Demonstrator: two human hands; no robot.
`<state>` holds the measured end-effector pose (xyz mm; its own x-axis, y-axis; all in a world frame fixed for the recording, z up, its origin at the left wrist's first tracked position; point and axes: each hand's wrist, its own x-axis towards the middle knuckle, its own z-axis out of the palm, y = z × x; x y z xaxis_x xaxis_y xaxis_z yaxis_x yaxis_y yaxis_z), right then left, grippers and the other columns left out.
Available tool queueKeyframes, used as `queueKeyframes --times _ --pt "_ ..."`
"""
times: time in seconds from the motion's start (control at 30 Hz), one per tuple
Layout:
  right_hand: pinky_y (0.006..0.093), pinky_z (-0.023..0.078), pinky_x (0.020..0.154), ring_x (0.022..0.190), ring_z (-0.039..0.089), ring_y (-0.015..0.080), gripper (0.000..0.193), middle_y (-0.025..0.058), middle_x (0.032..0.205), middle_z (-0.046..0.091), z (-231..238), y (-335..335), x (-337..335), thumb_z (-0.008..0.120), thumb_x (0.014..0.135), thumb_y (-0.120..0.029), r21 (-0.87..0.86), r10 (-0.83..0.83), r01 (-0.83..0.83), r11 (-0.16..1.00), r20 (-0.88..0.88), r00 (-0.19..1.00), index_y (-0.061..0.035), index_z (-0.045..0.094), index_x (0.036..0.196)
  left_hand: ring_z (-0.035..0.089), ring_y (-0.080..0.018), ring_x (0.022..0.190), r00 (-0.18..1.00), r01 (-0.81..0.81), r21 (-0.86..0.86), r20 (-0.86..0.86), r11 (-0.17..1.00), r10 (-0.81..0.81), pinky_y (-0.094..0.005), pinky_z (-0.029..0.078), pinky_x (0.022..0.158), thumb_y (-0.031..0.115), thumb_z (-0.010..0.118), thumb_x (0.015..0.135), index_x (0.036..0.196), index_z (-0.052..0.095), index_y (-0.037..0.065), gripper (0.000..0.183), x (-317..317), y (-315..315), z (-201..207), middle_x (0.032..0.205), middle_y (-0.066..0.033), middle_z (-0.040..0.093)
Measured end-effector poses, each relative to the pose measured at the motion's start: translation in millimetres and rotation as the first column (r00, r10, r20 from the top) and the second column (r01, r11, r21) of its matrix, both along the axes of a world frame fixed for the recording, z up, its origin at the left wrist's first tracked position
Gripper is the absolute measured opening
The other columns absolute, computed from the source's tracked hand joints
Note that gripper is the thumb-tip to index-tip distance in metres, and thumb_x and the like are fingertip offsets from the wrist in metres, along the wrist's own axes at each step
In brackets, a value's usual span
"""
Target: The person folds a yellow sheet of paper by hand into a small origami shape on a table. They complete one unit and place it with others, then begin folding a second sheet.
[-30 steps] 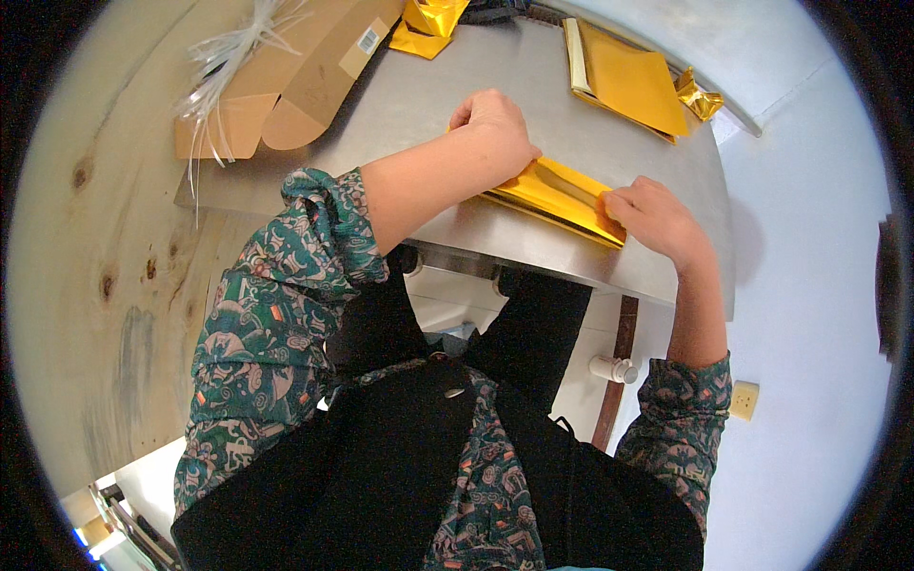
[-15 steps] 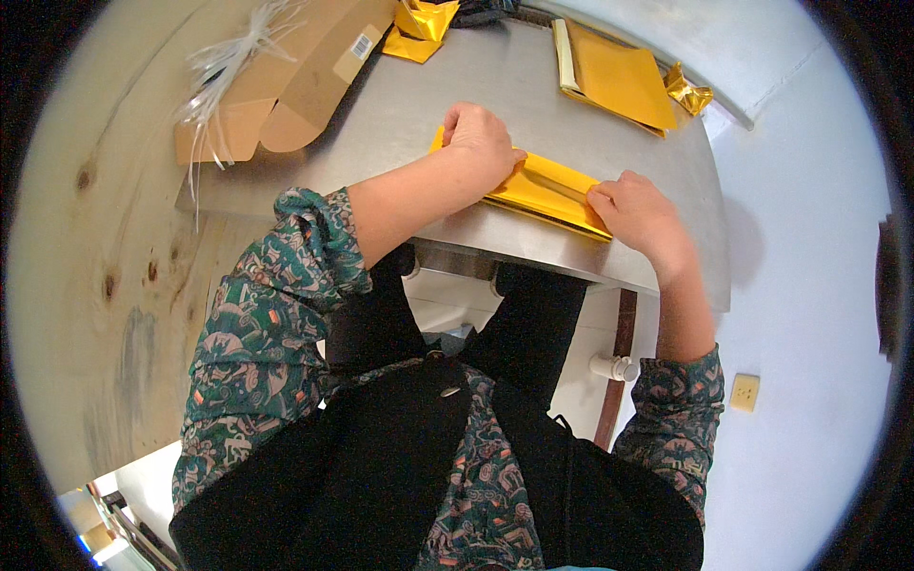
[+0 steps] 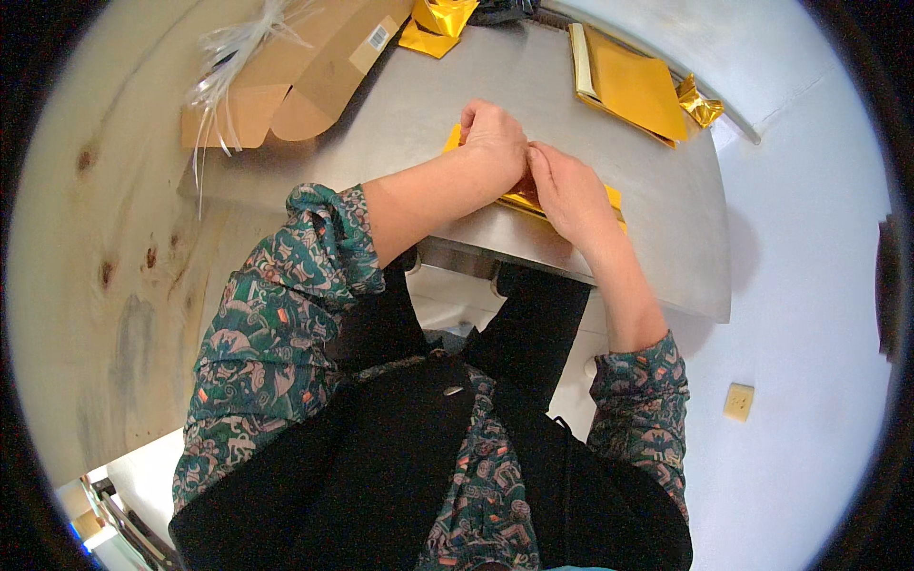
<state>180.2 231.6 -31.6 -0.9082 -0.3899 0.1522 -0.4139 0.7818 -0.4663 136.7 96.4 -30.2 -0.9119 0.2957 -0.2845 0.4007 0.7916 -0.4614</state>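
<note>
A golden-yellow sheet of paper [image 3: 526, 204], folded into a long narrow strip, lies slantwise near the front edge of the metal table. Over its left part sits my left hand [image 3: 493, 141], fingers curled in and closed on the paper. Close beside it, at the strip's middle, is my right hand [image 3: 571, 190], with its fingers bent and its thumb side nearly touching the left hand. The two hands cover most of the strip; its ends show at either side. The fingertips and what they pinch are largely hidden.
A stack of gold paper [image 3: 633, 86] lies at the far right, beside a shiny folded gold piece [image 3: 700, 102]. More folded gold pieces [image 3: 433, 33] stand at the back. At left, an open cardboard box [image 3: 309, 86] has white plastic strands [image 3: 224, 81] over it. The metal tabletop [image 3: 409, 124] borders a wooden surface.
My right hand has moved left from the strip's right end to its middle, next to my left hand. My left hand still rests on the left part of the paper.
</note>
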Motion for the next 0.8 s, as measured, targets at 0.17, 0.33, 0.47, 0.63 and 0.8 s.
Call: queueKeyframes --times 0.17,0.33,0.47,0.63,0.8 --pt "0.0546 0.052 0.094 0.106 0.067 0.0457 0.048 0.0284 0.112 0.071 -5.5 4.8 7.7 0.038 0.110 -0.036 0.003 -0.055 0.056 0.998 -0.024 0.998 -0.0024 0.063 0.134 0.074 -0.0207 0.092 0.999 -0.017 0.109 -0.037 0.994 0.021 -0.0417 0.051 0.065 0.034 0.067 0.093 0.102 0.082 0.017 0.025 4.9 -4.6 2.8 0.098 -0.0019 0.078" --pt "0.0533 0.053 0.095 0.107 0.068 0.0440 0.049 0.0287 0.112 0.071 -4.7 8.2 6.9 0.038 0.110 -0.036 0.081 -0.053 0.052 0.995 0.021 0.998 -0.0035 0.062 0.137 0.075 -0.0268 0.095 0.997 -0.041 0.308 -0.049 0.950 0.059 -0.0434 0.057 0.071 0.040 0.066 0.095 0.100 0.083 0.013 0.033 7.0 -19.3 10.6 0.095 -0.0096 0.078" --pt "0.0533 0.054 0.094 0.104 0.069 0.0432 0.046 0.0271 0.108 0.072 -7.2 15.2 3.3 0.039 0.109 -0.035 0.079 -0.038 0.039 0.996 -0.012 0.999 -0.0044 0.063 0.135 0.074 -0.0330 0.097 0.992 -0.061 0.472 -0.066 0.879 0.104 -0.0487 0.058 0.082 0.047 0.063 0.097 0.101 0.081 0.009 0.042 10.0 -36.0 11.5 0.098 -0.0155 0.077" --pt "0.0533 0.054 0.093 0.105 0.068 0.0416 0.041 0.0247 0.108 0.072 -6.1 16.3 -0.4 0.042 0.107 -0.032 0.218 -0.042 0.034 0.975 0.034 0.999 -0.0047 0.064 0.129 0.070 -0.0371 0.104 0.966 0.258 0.750 -0.223 0.610 -0.134 -0.0485 0.056 0.091 0.051 0.058 0.101 0.114 0.074 0.005 0.051 25.7 -33.3 0.7 0.109 -0.0189 0.075" --pt "0.0530 0.054 0.094 0.110 0.067 0.0413 0.040 0.0231 0.114 0.072 -8.5 10.3 4.2 0.044 0.106 -0.029 0.198 -0.025 0.019 0.980 0.031 0.999 -0.0046 0.063 0.132 0.060 -0.0421 0.124 0.994 0.048 0.875 0.007 0.482 -0.111 -0.0533 0.045 0.108 0.066 0.047 0.101 0.142 0.054 0.000 0.078 49.8 -28.1 -17.8 0.130 -0.0244 0.066"
